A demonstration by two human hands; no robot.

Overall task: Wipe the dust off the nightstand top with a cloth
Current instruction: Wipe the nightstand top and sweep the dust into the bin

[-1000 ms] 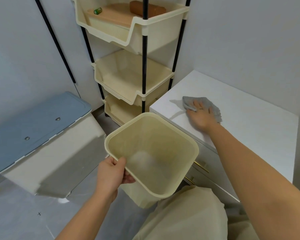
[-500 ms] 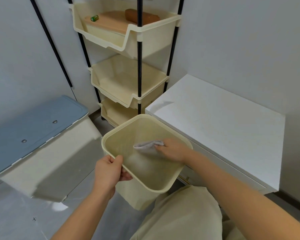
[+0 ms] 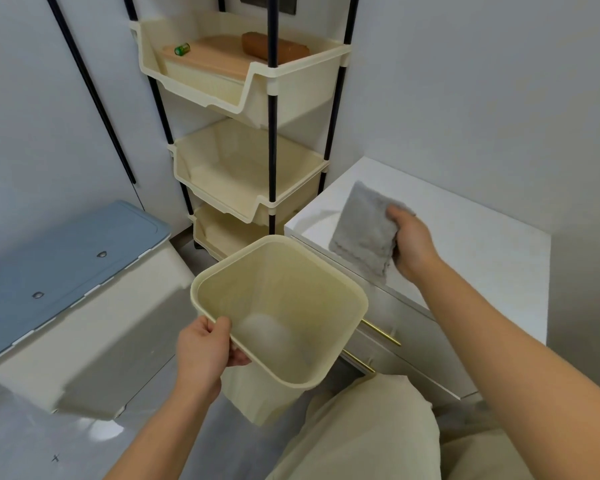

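Note:
The white nightstand [image 3: 471,244] stands at the right against the wall, its top bare. My right hand [image 3: 411,245] grips a grey cloth [image 3: 364,230] by one edge, and the cloth hangs spread open above the nightstand's front left corner. My left hand [image 3: 203,351] holds the near rim of a cream plastic bin [image 3: 340,289], tilted toward me just below the nightstand's front edge. A pale patch of dust lies on the bin's bottom.
A cream three-tier shelf rack [image 3: 257,161] on black poles stands left of the nightstand; its top tier holds a wooden board, a brown block and a small green item. A storage box with a blue lid [image 3: 59,258] sits at the left. Gold drawer handles [image 3: 381,332] project from the nightstand's front.
My right hand swept the cloth off the nightstand into the bin, then lifted it out and back above the nightstand's front corner, now hanging open. The bin stayed in my left hand.

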